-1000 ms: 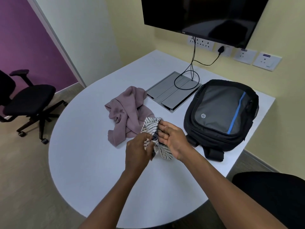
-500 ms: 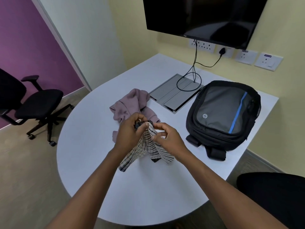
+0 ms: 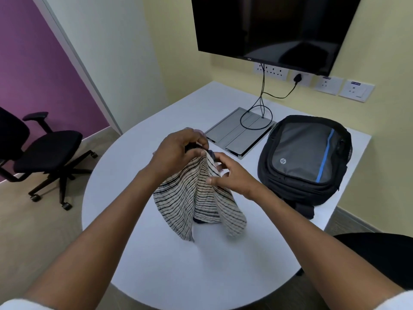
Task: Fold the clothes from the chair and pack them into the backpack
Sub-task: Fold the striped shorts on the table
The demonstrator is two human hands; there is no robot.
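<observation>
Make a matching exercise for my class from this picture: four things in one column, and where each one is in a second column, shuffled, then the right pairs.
Things
1. striped garment
2. backpack
3. screen
4. office chair

Places
A. on the floor, left of the table
B. lying flat on the table's right side
C. held up by the left hand, with the right hand at its edge
D. mounted on the wall

Pairs: 1-C, 2-B, 3-D, 4-A

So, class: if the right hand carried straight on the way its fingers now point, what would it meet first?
Probably the striped garment the left hand holds up; the right hand points left toward it, though depth is unclear.
</observation>
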